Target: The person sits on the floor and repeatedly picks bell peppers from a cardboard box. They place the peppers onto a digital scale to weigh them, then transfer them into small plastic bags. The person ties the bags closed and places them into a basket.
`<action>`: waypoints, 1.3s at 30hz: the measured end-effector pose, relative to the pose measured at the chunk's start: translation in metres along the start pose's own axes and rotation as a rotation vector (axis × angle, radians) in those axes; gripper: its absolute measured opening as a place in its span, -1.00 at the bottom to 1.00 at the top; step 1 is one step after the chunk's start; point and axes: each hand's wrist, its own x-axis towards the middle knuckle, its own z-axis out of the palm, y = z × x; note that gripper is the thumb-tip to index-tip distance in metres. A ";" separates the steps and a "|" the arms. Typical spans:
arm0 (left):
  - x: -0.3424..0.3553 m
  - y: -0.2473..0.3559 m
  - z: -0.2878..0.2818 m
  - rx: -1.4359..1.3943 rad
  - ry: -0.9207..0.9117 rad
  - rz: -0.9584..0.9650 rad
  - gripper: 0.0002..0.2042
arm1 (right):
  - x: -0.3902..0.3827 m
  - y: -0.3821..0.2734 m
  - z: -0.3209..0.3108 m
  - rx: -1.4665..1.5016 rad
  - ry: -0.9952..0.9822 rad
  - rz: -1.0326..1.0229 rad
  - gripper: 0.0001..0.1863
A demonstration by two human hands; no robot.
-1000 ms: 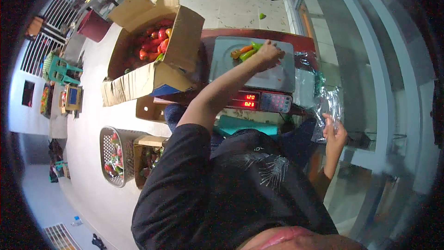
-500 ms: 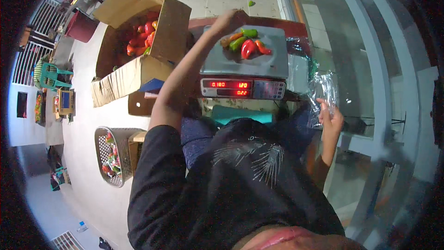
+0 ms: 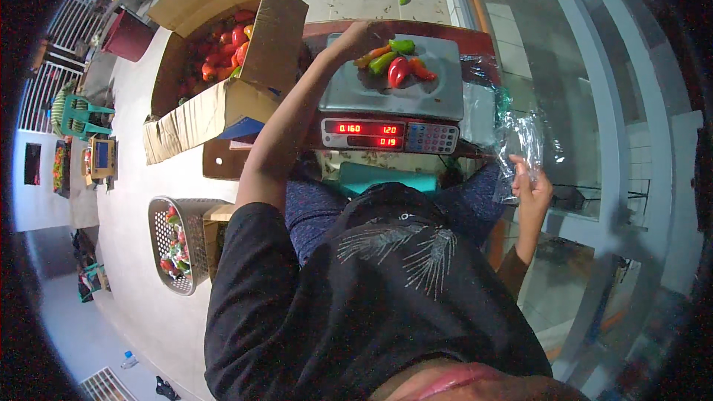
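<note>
On the metal plate of a digital scale (image 3: pixel 345 93) lies a small heap of peppers: a red pepper (image 3: pixel 399 72), an orange-red pepper (image 3: pixel 422 69), green ones (image 3: pixel 402 47) and an orange-yellow one (image 3: pixel 371 57). My left hand (image 3: pixel 370 34) is at the far left edge of the plate, just beyond the heap; its fingers are too dim to make out. Off to the right of the scale, my right hand (image 3: pixel 531 184) pinches a clear plastic bag (image 3: pixel 520 145), which stands up from the fingers and looks empty.
A large open cardboard box (image 3: pixel 276 44) full of red peppers stands left of the scale. Nearer me on the left is a grey plastic basket (image 3: pixel 194 252) with wrapped peppers. More clear bags (image 3: pixel 479 111) lie right of the scale. Glass panels with a grey frame (image 3: pixel 605 104) rise at the right.
My left hand has moved slightly left and nearer, and the scale's red readout has changed. The right hand keeps the bag in nearly the same place. The view has shifted slightly.
</note>
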 end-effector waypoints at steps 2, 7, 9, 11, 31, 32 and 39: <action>-0.001 0.002 -0.001 0.005 -0.014 -0.002 -0.80 | 0.000 0.004 0.001 0.002 0.005 -0.049 -0.78; 0.004 -0.022 0.000 0.110 0.060 0.091 -0.80 | 0.001 0.007 -0.001 -0.021 -0.024 -0.056 -0.78; 0.013 -0.011 -0.003 0.199 0.117 0.031 -0.80 | 0.000 0.008 0.000 -0.058 0.005 -0.019 -0.78; 0.016 0.001 -0.005 0.222 0.230 -0.105 -0.81 | 0.000 0.006 0.001 -0.081 0.020 0.007 -0.78; -0.003 -0.122 -0.002 0.460 -0.302 -0.073 -0.74 | 0.008 0.002 0.006 -0.043 -0.022 0.060 -0.79; -0.008 -0.129 0.003 0.484 -0.341 -0.035 -0.74 | 0.009 0.003 0.006 -0.043 -0.027 0.065 -0.79; -0.058 -0.058 0.002 0.251 -0.083 -0.405 -0.69 | 0.023 0.054 -0.003 -0.210 -0.013 -0.257 -0.78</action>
